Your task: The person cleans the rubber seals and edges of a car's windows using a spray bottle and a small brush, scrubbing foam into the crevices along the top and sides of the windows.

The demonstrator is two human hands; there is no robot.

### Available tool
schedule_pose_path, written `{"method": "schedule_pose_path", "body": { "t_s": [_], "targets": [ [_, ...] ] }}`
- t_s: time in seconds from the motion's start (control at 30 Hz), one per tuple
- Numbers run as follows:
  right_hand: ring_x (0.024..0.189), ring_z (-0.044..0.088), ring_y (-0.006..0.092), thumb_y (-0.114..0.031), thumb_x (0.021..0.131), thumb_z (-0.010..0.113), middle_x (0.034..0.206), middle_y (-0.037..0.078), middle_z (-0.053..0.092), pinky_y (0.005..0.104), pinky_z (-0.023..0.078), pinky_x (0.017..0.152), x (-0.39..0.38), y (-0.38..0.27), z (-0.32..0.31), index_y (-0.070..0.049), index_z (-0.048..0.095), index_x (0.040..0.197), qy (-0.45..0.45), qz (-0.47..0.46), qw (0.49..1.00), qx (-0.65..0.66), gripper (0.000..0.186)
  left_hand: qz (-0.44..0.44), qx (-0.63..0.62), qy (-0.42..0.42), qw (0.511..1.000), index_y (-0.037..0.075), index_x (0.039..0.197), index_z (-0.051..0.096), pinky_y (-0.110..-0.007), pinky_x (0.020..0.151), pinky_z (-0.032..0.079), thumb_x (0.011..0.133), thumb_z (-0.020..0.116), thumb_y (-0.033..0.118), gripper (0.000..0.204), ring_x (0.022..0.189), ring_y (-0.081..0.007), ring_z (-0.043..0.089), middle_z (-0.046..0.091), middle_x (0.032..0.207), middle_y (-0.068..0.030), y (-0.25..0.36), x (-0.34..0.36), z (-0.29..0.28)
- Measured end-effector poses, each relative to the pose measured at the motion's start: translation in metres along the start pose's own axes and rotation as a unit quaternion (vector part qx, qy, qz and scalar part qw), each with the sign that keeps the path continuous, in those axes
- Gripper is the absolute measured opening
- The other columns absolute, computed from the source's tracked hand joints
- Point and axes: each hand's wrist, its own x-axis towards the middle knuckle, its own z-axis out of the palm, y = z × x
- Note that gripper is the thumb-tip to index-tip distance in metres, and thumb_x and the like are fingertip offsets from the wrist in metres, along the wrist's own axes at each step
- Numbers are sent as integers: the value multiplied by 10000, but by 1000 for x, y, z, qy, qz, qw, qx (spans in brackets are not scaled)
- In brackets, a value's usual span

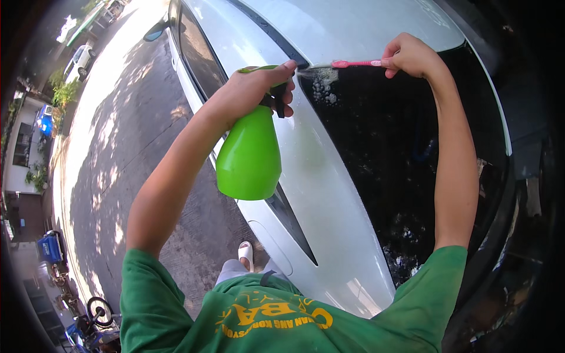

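Note:
My left hand [268,88] grips the neck and trigger of a bright green spray bottle [248,159], held over the white car's body [331,194]. My right hand [403,57] pinches the handle of a pink toothbrush [357,63], its head at the upper edge of the dark rear windshield [388,141]. Near that brush head, a patch of white foam [323,88] sits at the glass's upper left corner, beside the black trim strip [276,38] that runs along the roof [365,26].
Along the car's left side runs a sunlit paved road [118,176], where my sandalled foot [246,254] shows. Farther left are a parked white car [79,62], plants [62,91], a building [22,147] and parked motorcycles [88,329].

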Motion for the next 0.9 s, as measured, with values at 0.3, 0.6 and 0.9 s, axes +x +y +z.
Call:
{"method": "schedule_pose_path", "body": {
  "t_s": [0.3,0.6,0.9],
  "targets": [
    [625,554,123,-117,886,585,641,36,619,295,430,621,-39,-22,56,-15,716,945,42,-77,991,101,176,7,70,3,998,86,822,605,-236,570,415,908,593,472,396,678,-119,667,621,712,-7,-1,0,-7],
    [735,679,252,-55,855,542,794,147,637,370,517,718,-76,-49,122,-89,655,1180,198,-135,962,134,346,-13,132,-25,991,48,831,601,-273,596,476,942,586,357,329,640,-138,635,595,704,-21,8,3,13],
    [655,681,181,-101,797,617,846,106,636,284,559,558,-142,-51,143,37,613,1141,202,-173,949,-170,370,-33,239,-50,969,56,883,602,-240,563,452,955,552,358,315,656,-144,655,613,719,-28,25,-22,46]
  ]
}}
